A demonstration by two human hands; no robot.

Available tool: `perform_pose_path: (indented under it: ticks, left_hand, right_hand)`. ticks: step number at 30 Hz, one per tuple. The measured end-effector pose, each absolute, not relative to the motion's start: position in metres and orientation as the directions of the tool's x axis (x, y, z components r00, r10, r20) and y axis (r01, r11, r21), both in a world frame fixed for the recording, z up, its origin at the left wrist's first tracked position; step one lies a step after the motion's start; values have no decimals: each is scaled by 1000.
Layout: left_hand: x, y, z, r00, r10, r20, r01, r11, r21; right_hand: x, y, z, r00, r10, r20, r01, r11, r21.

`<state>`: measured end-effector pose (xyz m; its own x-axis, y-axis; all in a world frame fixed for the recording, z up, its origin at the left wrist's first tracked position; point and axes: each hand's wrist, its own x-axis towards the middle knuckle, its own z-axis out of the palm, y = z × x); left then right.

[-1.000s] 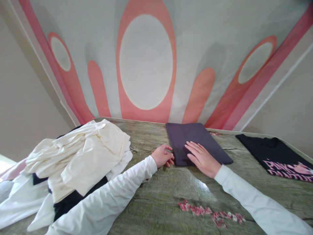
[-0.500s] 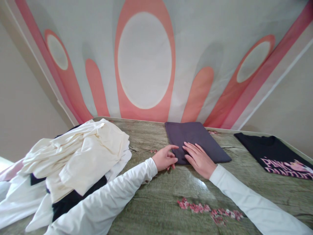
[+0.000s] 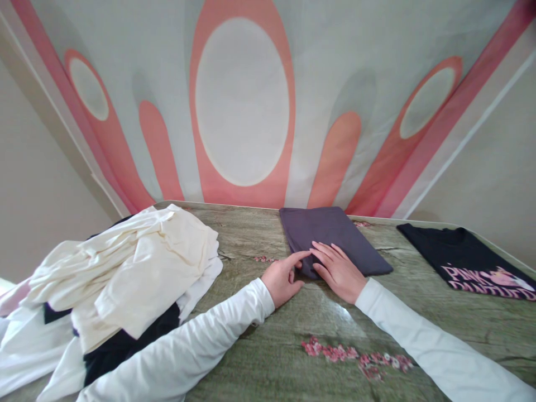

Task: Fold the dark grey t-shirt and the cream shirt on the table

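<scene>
Along the wood-grain table (image 3: 251, 357), a folded dark purple cloth (image 3: 324, 226) stretches away beyond both hands, the right hand (image 3: 339, 271) spread flat on its near part, the left hand (image 3: 282, 279) curled at its near-left corner, whether pinching I can't tell.

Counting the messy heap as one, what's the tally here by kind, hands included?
Heaps of clothes: 1 (separate pieces overlap too much to count)
Folded dark purple cloth: 1
Black shirt with pink lettering: 1
Hands: 2, left hand and right hand
Total: 5
</scene>
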<state>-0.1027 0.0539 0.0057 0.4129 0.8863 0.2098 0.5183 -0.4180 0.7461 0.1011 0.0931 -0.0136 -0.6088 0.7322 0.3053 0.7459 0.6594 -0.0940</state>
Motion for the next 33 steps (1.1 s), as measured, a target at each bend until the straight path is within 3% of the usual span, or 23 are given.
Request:
perform_pose_path:
  ticks: [6,16,21,27,30,33]
  left_hand:
    - [-106,55,8,423,868,259,632,-487,603]
    - [-115,52,20,530,819,218,725,-571,384]
    - [-119,48,15,519,826,220,724,-561,402]
    - [-118,49,4,448,871,201,684,-479,550]
    - [-118,50,1,436,876,205,663,-467,586]
    - [-119,51,2,433,869,239,651,-486,583]
  right_hand:
    - [100,93,-13,-603,745,285,757,647,-92]
    - [100,91,-11,-609,745,273,754,650,-91]
    - [101,94,-13,-606,743,284,753,651,-95]
    - [96,75,5,-685,649,330,658,746,-102]
    - [90,54,18,-779,561,278,548,826,-133]
    - [85,42,24,-801,556,223,530,831,-166]
